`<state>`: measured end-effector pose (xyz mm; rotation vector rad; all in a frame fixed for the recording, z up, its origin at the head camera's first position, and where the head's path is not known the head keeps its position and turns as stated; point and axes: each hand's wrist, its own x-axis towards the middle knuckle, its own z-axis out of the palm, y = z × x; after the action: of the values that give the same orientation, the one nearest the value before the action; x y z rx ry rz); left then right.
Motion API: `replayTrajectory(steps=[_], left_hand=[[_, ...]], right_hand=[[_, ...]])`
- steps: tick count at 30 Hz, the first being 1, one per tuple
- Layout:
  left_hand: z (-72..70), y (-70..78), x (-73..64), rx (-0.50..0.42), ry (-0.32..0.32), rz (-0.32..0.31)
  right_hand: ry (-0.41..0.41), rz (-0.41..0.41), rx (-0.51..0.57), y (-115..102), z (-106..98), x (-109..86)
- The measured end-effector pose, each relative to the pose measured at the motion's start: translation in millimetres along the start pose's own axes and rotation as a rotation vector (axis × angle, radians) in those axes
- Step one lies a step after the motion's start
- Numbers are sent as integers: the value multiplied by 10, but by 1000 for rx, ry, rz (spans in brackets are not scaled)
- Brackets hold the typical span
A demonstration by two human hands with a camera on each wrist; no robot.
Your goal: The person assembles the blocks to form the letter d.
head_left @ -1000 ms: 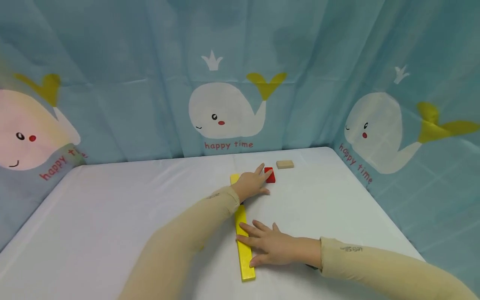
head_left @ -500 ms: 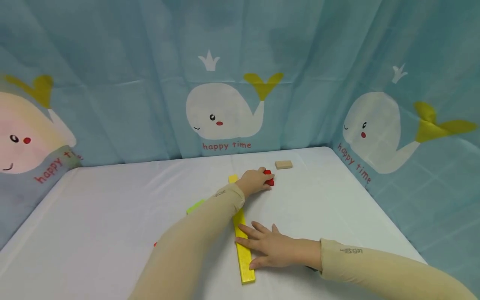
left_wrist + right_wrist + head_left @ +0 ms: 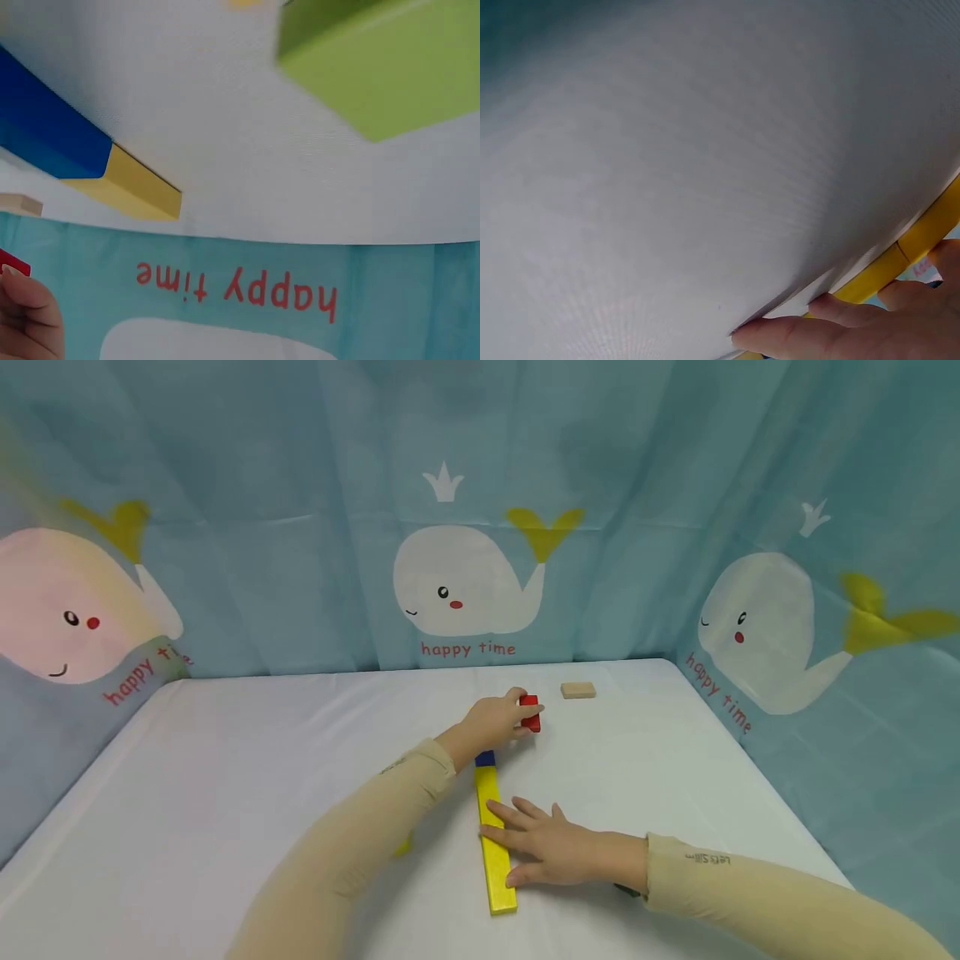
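In the head view my left hand pinches a small red block between thumb and fingers, just right of the far end of a line of blocks. That line has yellow blocks at the near end and a blue block beyond them, partly covered by my left wrist. The left wrist view shows the blue block butted against another yellow block. Fingers spread, my right hand rests on the near yellow blocks. Its fingertips lie along the yellow pieces in the right wrist view.
A plain wooden block lies near the back edge, right of the red one. A green block is close in the left wrist view. Part of a yellow piece shows beside my left sleeve. A whale-print curtain surrounds the white table.
My left hand's fingers have closed from spread over the red block to gripping it. The red block has shifted left, away from the wooden block. The right hand has stayed put.
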<state>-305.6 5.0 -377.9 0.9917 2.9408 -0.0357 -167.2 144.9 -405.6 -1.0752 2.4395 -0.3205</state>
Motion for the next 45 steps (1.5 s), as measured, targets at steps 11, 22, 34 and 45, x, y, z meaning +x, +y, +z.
replayTrajectory(steps=[11, 22, 34, 45], left_hand=[[3, -171, -842, -33, 73, 18], [308, -406, -1586, -58, -21, 68], [401, -581, -1589, 98, -82, 19], [360, -546, -1372, 23, -31, -45]], right_hand=[[-7, 26, 11, 25, 7, -21], [-22, 25, 20, -3, -5, 7], [-38, 41, 12, 2, -16, 22], [-39, 28, -5, 2, -5, 11]])
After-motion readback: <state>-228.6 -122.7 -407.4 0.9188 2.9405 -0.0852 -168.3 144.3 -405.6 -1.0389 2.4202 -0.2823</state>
